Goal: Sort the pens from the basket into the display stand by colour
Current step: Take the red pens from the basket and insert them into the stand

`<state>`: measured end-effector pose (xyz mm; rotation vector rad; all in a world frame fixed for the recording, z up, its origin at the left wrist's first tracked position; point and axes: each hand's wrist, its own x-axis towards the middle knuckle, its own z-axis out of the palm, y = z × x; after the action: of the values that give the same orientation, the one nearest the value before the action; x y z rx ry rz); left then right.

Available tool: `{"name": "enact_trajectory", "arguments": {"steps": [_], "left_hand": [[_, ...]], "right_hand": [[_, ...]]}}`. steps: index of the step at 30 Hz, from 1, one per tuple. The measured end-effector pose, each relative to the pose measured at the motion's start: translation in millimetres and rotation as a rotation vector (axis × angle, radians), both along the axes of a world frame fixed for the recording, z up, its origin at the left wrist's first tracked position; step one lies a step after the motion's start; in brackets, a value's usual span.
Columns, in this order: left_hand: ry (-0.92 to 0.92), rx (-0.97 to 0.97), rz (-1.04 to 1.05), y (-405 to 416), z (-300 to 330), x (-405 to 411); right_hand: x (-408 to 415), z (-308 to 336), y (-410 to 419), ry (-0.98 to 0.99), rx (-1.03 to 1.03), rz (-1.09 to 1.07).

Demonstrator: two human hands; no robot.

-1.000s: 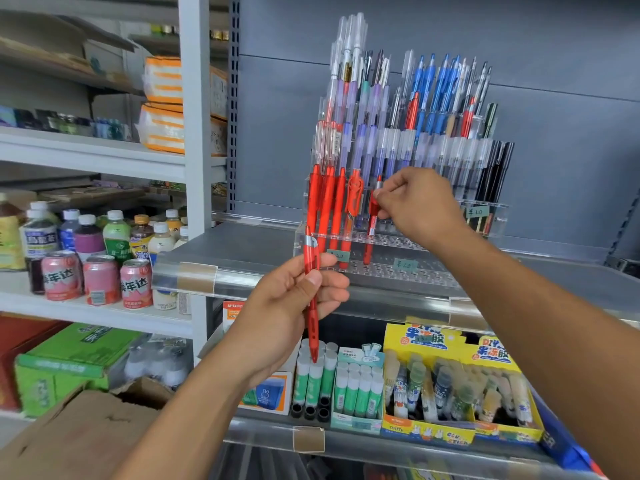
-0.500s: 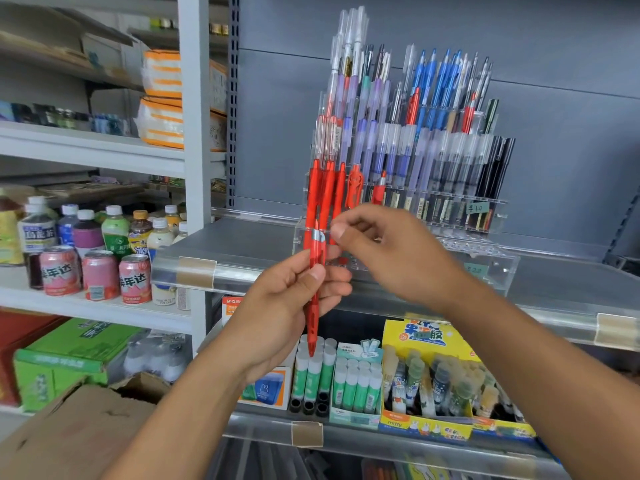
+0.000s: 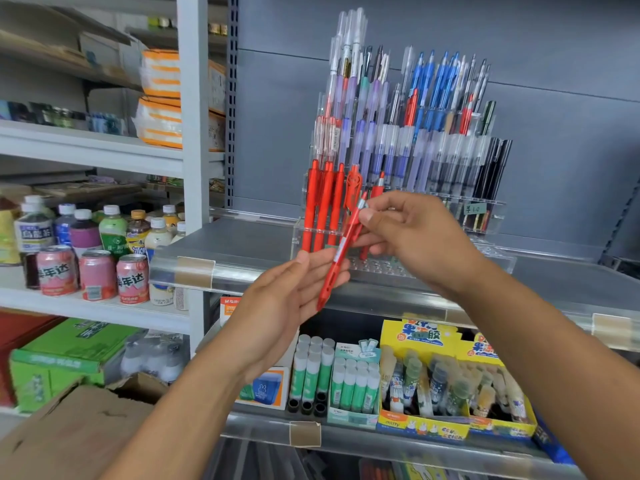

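Observation:
A clear tiered display stand on the metal shelf holds rows of pens: red ones at the lower left, purple and clear in the middle, blue at the top, black at the right. My right hand pinches the upper end of a red pen, which hangs tilted in front of the stand. My left hand is just below and left of it, fingers straight, fingertips near the pen's lower half. No basket is in view.
The metal shelf has a clear front lip. Below it stand glue sticks and a yellow glue box. Bottles and pink cans fill the left shelf. A cardboard box sits at lower left.
My right hand came back from the stand and took the red pen by its top. My left hand let go of the pen and opened.

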<state>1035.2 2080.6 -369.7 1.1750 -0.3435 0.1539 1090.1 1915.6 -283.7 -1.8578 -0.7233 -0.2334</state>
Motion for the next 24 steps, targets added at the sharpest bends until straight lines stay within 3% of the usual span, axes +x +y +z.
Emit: {"name": "enact_trajectory", "arguments": {"steps": [6, 17, 24], "left_hand": [[0.011, -0.004, 0.013, 4.6, -0.1, 1.4], [0.008, 0.014, 0.013, 6.2, -0.3, 0.9], [0.015, 0.023, 0.005, 5.9, -0.8, 1.5]], "right_hand": [[13.7, 27.1, -18.6, -0.036, 0.065, -0.098], [32.9, 59.1, -27.1, -0.271, 0.083, -0.332], [34.0, 54.1, -20.9, -0.286, -0.010, -0.355]]}}
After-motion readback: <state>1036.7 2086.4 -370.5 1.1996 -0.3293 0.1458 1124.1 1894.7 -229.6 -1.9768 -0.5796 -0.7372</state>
